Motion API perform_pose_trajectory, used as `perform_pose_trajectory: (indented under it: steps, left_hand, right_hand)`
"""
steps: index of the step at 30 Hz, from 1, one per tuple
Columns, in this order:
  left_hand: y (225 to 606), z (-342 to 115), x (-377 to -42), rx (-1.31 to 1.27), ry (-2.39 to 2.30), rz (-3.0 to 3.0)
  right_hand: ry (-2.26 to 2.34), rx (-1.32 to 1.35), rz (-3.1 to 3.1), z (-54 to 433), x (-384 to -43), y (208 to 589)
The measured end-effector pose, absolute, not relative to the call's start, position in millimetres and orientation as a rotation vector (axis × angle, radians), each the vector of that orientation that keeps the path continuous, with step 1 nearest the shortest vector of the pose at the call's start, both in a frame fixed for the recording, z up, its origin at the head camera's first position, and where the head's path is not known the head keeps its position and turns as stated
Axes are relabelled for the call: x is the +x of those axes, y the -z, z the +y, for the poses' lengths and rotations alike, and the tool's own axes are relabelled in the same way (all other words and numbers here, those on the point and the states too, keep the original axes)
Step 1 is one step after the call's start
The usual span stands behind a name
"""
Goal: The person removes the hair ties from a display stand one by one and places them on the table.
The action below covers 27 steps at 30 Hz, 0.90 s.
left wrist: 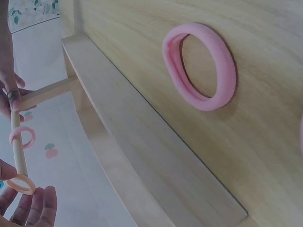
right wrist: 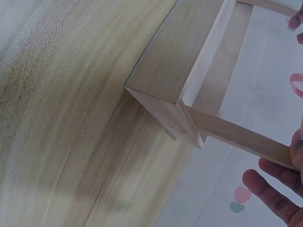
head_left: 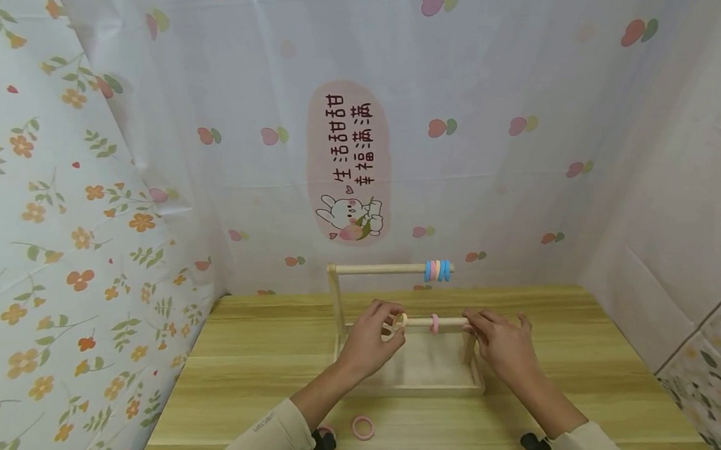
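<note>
A wooden rack (head_left: 414,389) with two rods stands on the table. My left hand (head_left: 369,339) pinches a pale orange hair tie (left wrist: 31,185) between thumb and fingers, right at the free left end of the lower rod (head_left: 453,322). A pink hair tie (head_left: 435,323) hangs round the middle of that rod. At the rod's other end, my right hand (head_left: 506,342) grips it where it joins the short post (right wrist: 246,137). Further back, several blue, pink and yellow hair ties (head_left: 437,270) sit bunched near the right end of the upper rod (head_left: 382,269).
In front of the rack, a pink hair tie (left wrist: 226,71) lies flat on the wood-grain table (head_left: 248,357). Another pink one shows partly beside the left cuff. Patterned cloth (head_left: 490,193) hangs behind the table and along both sides.
</note>
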State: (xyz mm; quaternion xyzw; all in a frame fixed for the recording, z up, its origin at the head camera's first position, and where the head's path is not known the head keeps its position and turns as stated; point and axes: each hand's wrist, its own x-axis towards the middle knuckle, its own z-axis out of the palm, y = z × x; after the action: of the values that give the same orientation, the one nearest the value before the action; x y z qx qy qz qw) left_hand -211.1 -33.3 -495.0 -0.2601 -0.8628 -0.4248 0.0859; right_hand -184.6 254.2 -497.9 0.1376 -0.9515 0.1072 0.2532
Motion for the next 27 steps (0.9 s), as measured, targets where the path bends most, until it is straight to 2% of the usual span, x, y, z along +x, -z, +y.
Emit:
perform_pose_trajectory:
  steps: [27]
  left_hand:
    - [499.8,-50.2,-202.7,-0.699,1.317,-2.547]
  right_hand:
    - [-0.272,0.387,-2.559,255.7,-184.4,501.3]
